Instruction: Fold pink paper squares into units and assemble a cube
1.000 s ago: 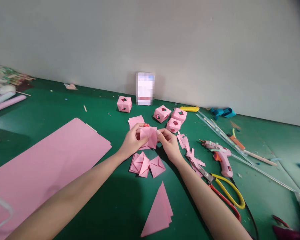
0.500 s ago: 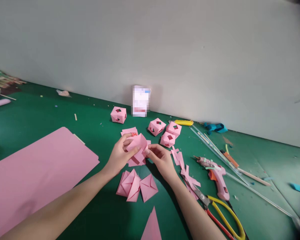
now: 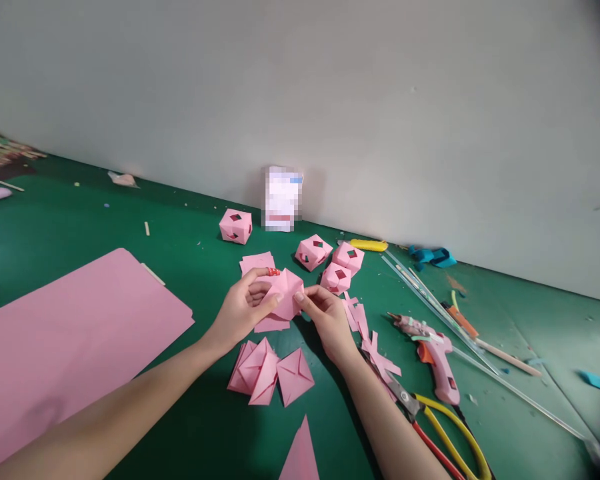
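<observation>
Between both hands is a folded piece of pink paper [image 3: 287, 295], held above the green table. My left hand [image 3: 244, 305] pinches its left side, thumb in front and fingers behind. At its right edge, my right hand [image 3: 325, 313] grips it between thumb and fingertip. Beneath it lie flat pink paper pieces [image 3: 273, 325], partly covered by the hands. Nearer to me rests a cluster of folded pink squares [image 3: 254, 370], with one folded square [image 3: 295, 377] at its right. Several pink paper boxes with cut-out holes [image 3: 313, 252] stand beyond the hands.
Large pink sheets [image 3: 80, 347] lie at left. At right are paper strips [image 3: 375, 353], scissors [image 3: 430, 413], a pink glue gun [image 3: 435, 353] and clear glue sticks [image 3: 520, 393]. A yellow cutter [image 3: 367, 245] lies by the wall, and a pink paper triangle [image 3: 303, 453] near me.
The held paper has turned and looks more closed, its raised flap now lying flatter. Both hands have shifted slightly right with it. The view has moved a little.
</observation>
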The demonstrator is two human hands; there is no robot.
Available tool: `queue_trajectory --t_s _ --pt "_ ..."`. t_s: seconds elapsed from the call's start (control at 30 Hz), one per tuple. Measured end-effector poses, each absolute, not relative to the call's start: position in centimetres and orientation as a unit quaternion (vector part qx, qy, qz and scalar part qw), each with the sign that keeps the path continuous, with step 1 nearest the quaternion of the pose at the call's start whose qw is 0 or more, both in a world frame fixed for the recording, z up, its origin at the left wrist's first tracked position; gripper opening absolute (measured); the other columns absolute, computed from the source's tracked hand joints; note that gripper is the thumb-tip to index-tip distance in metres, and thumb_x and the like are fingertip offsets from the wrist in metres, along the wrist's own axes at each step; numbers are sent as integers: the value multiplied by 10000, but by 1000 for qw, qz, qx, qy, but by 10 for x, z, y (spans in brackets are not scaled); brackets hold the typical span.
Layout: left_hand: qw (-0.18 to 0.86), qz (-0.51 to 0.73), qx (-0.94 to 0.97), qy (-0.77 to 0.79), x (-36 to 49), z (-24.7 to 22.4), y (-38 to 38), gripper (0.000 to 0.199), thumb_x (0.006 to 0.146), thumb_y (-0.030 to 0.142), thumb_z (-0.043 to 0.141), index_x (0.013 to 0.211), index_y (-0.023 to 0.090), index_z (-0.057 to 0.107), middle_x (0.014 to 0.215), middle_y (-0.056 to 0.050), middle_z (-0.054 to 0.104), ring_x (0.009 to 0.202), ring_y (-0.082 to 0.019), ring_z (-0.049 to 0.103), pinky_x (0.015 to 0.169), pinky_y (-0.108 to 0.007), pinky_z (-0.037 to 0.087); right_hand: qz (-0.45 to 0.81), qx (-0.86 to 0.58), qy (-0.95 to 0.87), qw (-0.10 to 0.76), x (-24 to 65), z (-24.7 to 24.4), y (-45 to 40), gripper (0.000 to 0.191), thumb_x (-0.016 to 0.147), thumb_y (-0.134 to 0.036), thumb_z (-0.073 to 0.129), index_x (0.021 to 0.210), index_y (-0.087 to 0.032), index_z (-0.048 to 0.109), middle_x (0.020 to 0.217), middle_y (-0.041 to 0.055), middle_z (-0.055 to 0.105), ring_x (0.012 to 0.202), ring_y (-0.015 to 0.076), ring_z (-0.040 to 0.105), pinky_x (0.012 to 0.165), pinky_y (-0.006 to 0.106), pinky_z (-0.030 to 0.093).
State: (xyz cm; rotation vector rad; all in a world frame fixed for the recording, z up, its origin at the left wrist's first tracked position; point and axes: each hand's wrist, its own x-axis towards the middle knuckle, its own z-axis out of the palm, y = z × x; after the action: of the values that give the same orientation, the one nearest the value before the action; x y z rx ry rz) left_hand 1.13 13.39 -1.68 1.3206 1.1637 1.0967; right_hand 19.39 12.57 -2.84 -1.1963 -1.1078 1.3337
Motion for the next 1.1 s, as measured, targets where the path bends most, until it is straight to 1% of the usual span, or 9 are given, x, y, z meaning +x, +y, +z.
queue_trajectory --t_s 0.13,0.37,0.53,0.67,0.83,0.93,1.03,1.1 --pt "513 462 543 478 12 -16 133 417 791 351 762 1146 195 609 894 -40 737 851 -200 734 729 -288 588 554 -488 -463 490 193 -29 126 311 764 -485 820 760 -203 688 719 -9 626 658 135 542 650 269 458" --pt "516 476 539 466 13 -16 133 387 807 338 765 1133 190 619 818 -5 699 771 -158 682 676 -246 533 547 -494 -466 489 190 -27 125 303 759 -466 827 758 -204 675 720 -13 627 646 129 547 639 263 463" --pt "500 476 546 474 12 -19 133 380 796 347 774 1120 201 640 823 -8 710 785 -168 689 677 -251 542 548 -497 -463 488 190 -27 125 302 752 -474 829 769 -210 684 739 -5 644 658 138 561 649 273 477" --pt "499 476 548 473 12 -21 132 369 803 353 771 1121 210 648 873 -25 736 810 -177 702 689 -259 550 550 -496 -459 490 190 -27 124 300 749 -471 834 761 -212 683 733 -7 642 656 136 560 647 271 473" --pt "499 477 545 475 11 -21 132 380 787 355 781 1113 205 653 848 -22 733 769 -173 694 668 -259 551 554 -496 -461 485 191 -28 125 323 741 -492 836 745 -214 672 729 -4 654 660 144 577 652 280 483" --pt "491 475 551 478 12 -19 132 391 771 357 787 1104 203 654 804 -8 698 746 -171 681 629 -254 542 554 -495 -456 490 191 -28 124 333 725 -488 850 725 -211 667 720 -5 656 656 142 576 651 279 485" --pt "476 461 563 494 13 -17 131 401 755 355 792 1098 202 653 722 23 622 678 -150 631 566 -234 504 551 -488 -453 503 190 -26 123 337 710 -471 866 688 -210 655 721 -2 662 663 141 573 663 281 488" --pt "473 454 567 499 14 -16 131 407 754 357 787 1102 201 646 699 36 589 660 -139 606 555 -227 488 550 -483 -457 505 190 -25 123 336 710 -464 870 673 -211 652 728 2 668 672 144 576 674 285 491"
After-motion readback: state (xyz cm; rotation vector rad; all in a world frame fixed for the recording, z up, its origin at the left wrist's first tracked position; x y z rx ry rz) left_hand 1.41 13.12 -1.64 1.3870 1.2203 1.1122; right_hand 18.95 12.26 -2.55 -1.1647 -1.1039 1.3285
